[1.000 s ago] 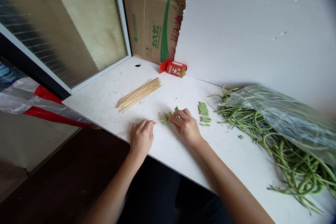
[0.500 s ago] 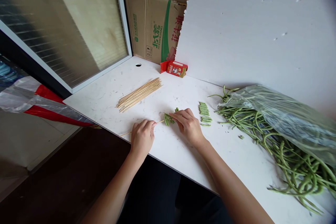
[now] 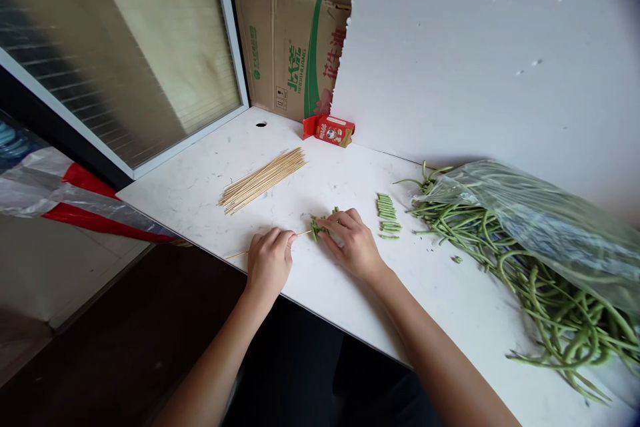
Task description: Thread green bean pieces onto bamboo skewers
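Observation:
My left hand [image 3: 270, 261] is closed in a pinch on a thin bamboo skewer [image 3: 301, 234] that lies along the white table's [image 3: 320, 293] front edge. My right hand [image 3: 353, 245] is closed on short cut green bean pieces [image 3: 317, 227] at the skewer's far end. A small row of more cut bean pieces [image 3: 387, 214] lies just right of that hand. A loose bundle of bare skewers [image 3: 263, 179] rests further back on the left.
A heap of long green beans [image 3: 540, 287] spills from a clear plastic bag [image 3: 535, 220] at the right. A small red carton [image 3: 330, 129] and a cardboard box [image 3: 290, 53] stand at the back. A white foam board [image 3: 475, 60] leans behind. A window [image 3: 125, 60] is at left.
Both hands keep their places on the skewer and bean pieces; the right hand's fingers have shifted slightly on the pieces. The view has drifted a little.

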`<state>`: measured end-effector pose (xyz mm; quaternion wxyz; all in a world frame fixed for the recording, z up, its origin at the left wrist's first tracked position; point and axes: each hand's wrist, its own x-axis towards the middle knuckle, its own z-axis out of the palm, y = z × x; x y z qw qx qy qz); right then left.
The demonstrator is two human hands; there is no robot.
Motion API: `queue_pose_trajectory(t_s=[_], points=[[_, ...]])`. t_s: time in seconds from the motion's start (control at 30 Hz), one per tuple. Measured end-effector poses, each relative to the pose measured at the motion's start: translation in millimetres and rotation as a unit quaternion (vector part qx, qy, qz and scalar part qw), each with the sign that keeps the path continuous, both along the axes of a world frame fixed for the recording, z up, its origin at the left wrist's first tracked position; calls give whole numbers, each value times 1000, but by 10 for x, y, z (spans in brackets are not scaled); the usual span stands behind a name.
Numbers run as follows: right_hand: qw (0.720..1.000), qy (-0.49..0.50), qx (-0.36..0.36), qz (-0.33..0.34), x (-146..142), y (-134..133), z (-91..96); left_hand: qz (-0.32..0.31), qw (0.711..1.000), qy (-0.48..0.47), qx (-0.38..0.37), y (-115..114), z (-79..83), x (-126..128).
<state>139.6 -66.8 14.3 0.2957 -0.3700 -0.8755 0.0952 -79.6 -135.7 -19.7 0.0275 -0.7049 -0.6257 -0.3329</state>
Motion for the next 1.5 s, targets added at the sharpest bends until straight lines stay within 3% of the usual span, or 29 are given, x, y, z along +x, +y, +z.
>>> queue_pose_trajectory(t_s=[0.23, 0.37, 0.53, 0.67, 0.8, 0.9, 1.03, 1.27, 1.37, 1.5], points=[[1000, 4, 7, -19, -150, 22, -60, -9, 1000, 1, 10, 4, 8, 6], [998, 55, -20, -14, -147, -4, -26, -11, 1000, 0, 10, 7, 15, 8], [986, 139, -33, -91, 74, 33, 68, 9, 1000, -16, 16, 13, -2, 6], [977, 101, -39, -182, 317, 143, 9, 40, 998, -30, 37, 8, -20, 5], [981, 57, -81, -167, 392, 194, -48, 48, 996, -38, 59, 3, -25, 9], [974, 93, -90, -188, 361, 182, -15, 39, 996, -46, 67, -1, -22, 8], [933, 206, -171, -241, 317, 162, 63, 26, 995, -54, 80, -8, -18, 3], [832, 358, -395, -154, 220, 117, 149, 15, 993, -72, 91, -24, -8, 23], [792, 410, -430, -139, 188, 97, 159, 4, 993, -75, 88, -31, -15, 29], [766, 427, -460, -139, 171, 77, 186, 3, 993, -82, 89, -33, -27, 28]])
